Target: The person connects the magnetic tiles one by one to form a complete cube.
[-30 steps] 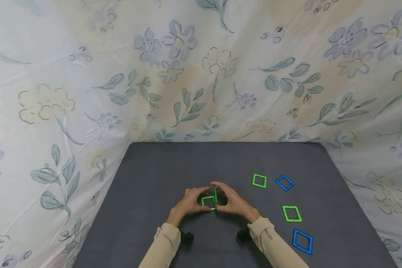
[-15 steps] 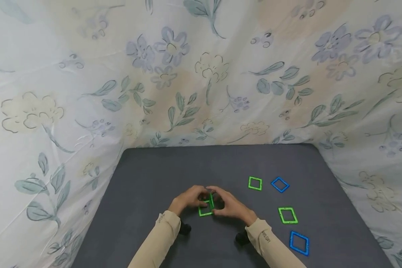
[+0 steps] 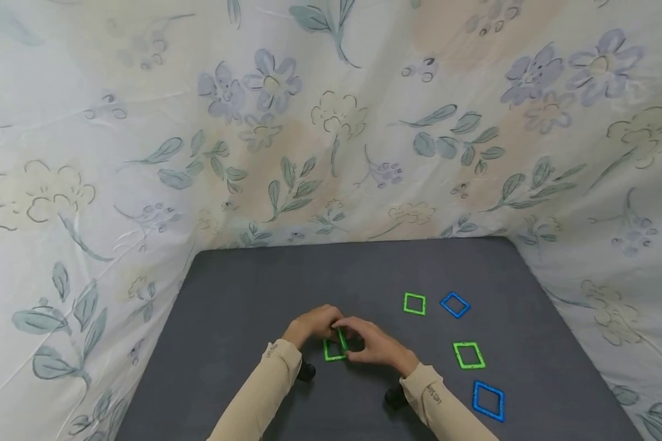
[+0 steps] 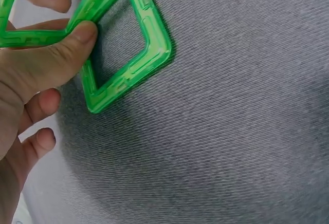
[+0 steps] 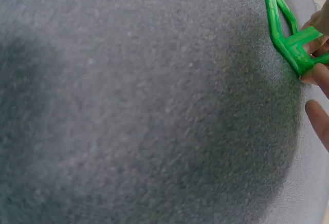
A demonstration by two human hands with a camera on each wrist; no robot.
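Observation:
Two green translucent square frames, which look like magnetic tiles, meet edge to edge in front of me. One green tile [image 3: 334, 358] lies low and flat; the other green tile [image 3: 342, 340] rises from its right side, leaning a little left. My left hand [image 3: 315, 322] is at the far side of the pair. In the left wrist view its thumb [image 4: 82, 34] presses on the joint, pinching the flat tile [image 4: 158, 41]. My right hand [image 3: 376, 343] holds the raised tile between thumb and fingers. Its fingertips [image 5: 320, 76] show at the frame's corner in the right wrist view.
To the right on the dark grey table [image 3: 243, 275] lie a far green square frame [image 3: 406, 303], a far blue one [image 3: 463, 300], a nearer green one [image 3: 481, 355] and a nearer blue one [image 3: 502, 404]. A flowered cloth [image 3: 331, 202] hangs behind the table.
My left hand has shifted from around the flat tile's left side to its far side, the thumb leaving the near corner. The raised tile leans further left. The head view has shifted slightly.

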